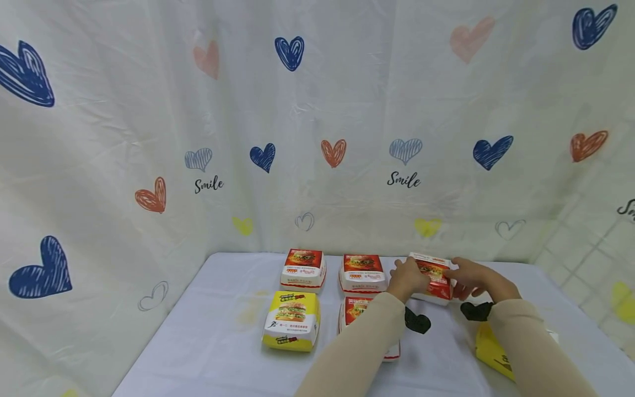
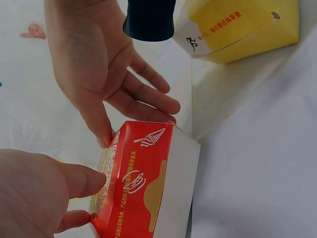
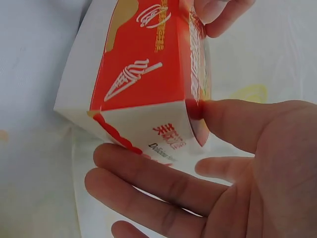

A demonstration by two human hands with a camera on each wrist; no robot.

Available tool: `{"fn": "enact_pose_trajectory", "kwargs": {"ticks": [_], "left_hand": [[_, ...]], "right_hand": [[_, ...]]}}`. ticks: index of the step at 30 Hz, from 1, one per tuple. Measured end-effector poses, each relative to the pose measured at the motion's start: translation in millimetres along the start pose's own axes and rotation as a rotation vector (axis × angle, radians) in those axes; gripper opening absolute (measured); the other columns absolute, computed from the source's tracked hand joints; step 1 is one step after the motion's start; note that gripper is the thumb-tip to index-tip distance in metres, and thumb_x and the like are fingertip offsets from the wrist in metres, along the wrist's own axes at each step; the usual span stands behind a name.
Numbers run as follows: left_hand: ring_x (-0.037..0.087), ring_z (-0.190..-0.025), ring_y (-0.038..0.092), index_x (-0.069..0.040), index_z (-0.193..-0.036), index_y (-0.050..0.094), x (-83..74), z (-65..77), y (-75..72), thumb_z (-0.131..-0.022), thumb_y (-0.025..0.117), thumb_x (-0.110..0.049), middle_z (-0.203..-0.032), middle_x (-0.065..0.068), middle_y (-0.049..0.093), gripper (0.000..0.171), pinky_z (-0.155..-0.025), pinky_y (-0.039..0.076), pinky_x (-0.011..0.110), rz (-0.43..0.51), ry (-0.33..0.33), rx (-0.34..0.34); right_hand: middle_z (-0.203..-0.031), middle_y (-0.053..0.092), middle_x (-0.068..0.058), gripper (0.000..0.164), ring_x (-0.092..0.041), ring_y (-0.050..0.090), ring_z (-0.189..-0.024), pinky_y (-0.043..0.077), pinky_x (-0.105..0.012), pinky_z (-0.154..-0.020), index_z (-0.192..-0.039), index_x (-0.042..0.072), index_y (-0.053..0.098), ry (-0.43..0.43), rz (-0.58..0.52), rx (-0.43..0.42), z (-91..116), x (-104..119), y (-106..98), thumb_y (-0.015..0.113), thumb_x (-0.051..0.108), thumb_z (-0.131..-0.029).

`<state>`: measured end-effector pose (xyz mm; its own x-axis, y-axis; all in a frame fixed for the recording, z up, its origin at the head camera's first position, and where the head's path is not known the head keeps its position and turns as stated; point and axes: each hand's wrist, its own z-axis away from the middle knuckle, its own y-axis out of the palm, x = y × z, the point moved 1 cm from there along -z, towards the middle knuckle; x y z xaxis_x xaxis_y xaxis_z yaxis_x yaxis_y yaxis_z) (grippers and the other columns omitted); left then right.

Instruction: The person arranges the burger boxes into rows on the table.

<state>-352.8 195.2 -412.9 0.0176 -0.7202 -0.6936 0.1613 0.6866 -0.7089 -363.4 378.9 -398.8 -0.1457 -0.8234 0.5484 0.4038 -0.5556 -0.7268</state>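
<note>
A red-and-white burger box [image 1: 434, 278] sits at the back right of the white table, tilted, between both hands. My left hand [image 1: 409, 278] grips its left side; in the left wrist view its fingers [image 2: 81, 181] touch the printed top. My right hand [image 1: 483, 278] holds the right end. In the right wrist view the right thumb [image 3: 233, 121] presses a top corner, while fingers lie along the lower edge. Another red-and-white burger box [image 1: 363, 274] stands just left of the left hand. A further red box [image 1: 353, 310] is partly hidden by the left forearm.
At the back left stands a red-and-white burger box [image 1: 303, 270], with a yellow burger box [image 1: 291, 321] in front. Another yellow box [image 1: 491, 347] is partly covered by the right forearm. A white curtain [image 1: 347, 110] printed with hearts hangs behind the table.
</note>
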Motion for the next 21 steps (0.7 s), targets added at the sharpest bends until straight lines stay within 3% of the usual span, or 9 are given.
{"fn": "enact_pose_trajectory", "kwargs": {"ticks": [5, 9, 12, 15, 21], "left_hand": [[0.029, -0.113, 0.058, -0.020, -0.132, 0.061, -1.2, 0.1, 2.1, -0.085, 0.075, -0.024, -0.126, 0.007, 0.056, 0.049, -0.092, 0.051, 0.044, -0.050, -0.002, -0.015], [0.027, -0.108, 0.059, -0.022, -0.130, 0.061, -2.9, -0.5, 3.3, -0.081, 0.080, -0.024, -0.123, 0.004, 0.058, 0.053, -0.090, 0.052, 0.044, -0.110, -0.006, -0.043], [0.026, -0.108, 0.060, -0.022, -0.132, 0.060, -3.2, -0.7, 4.0, -0.080, 0.082, -0.024, -0.123, 0.003, 0.059, 0.056, -0.090, 0.052, 0.043, -0.120, -0.015, -0.063], [0.025, -0.109, 0.061, -0.021, -0.132, 0.060, -2.6, -1.7, 5.0, -0.082, 0.081, -0.025, -0.122, 0.002, 0.060, 0.054, -0.092, 0.052, 0.043, -0.109, -0.018, -0.075], [0.023, -0.108, 0.064, -0.019, -0.129, 0.060, -1.5, -4.6, 7.0, -0.082, 0.081, -0.025, -0.117, 0.001, 0.064, 0.052, -0.092, 0.054, 0.042, -0.074, -0.014, -0.092]], "right_hand": [[-0.112, 0.069, -0.029, 0.082, -0.034, 0.072, -0.094, 0.053, -0.051, -0.086, -0.150, -0.018, 0.004, 0.019, -0.025, 0.009, -2.1, -6.8, -1.2, 0.048, 0.036, -0.107], [-0.144, 0.035, -0.047, 0.088, -0.056, 0.057, -0.121, 0.051, -0.062, -0.096, -0.153, -0.013, -0.001, -0.011, -0.076, 0.002, -8.1, -12.5, -1.7, 0.052, 0.038, -0.106], [-0.152, 0.011, -0.050, 0.086, -0.067, 0.040, -0.132, 0.045, -0.070, -0.101, -0.155, -0.010, -0.001, -0.065, -0.099, 0.001, -10.6, -14.5, -2.0, 0.054, 0.035, -0.106], [-0.153, 0.009, -0.049, 0.081, -0.069, 0.037, -0.132, 0.044, -0.071, -0.100, -0.156, -0.009, 0.006, -0.118, -0.072, -0.011, -9.8, -15.0, -2.8, 0.055, 0.031, -0.106], [-0.149, 0.019, -0.052, 0.070, -0.063, 0.052, -0.123, 0.051, -0.065, -0.094, -0.154, -0.011, 0.019, -0.169, -0.005, -0.038, -4.3, -12.9, -4.2, 0.053, 0.028, -0.107]]}}
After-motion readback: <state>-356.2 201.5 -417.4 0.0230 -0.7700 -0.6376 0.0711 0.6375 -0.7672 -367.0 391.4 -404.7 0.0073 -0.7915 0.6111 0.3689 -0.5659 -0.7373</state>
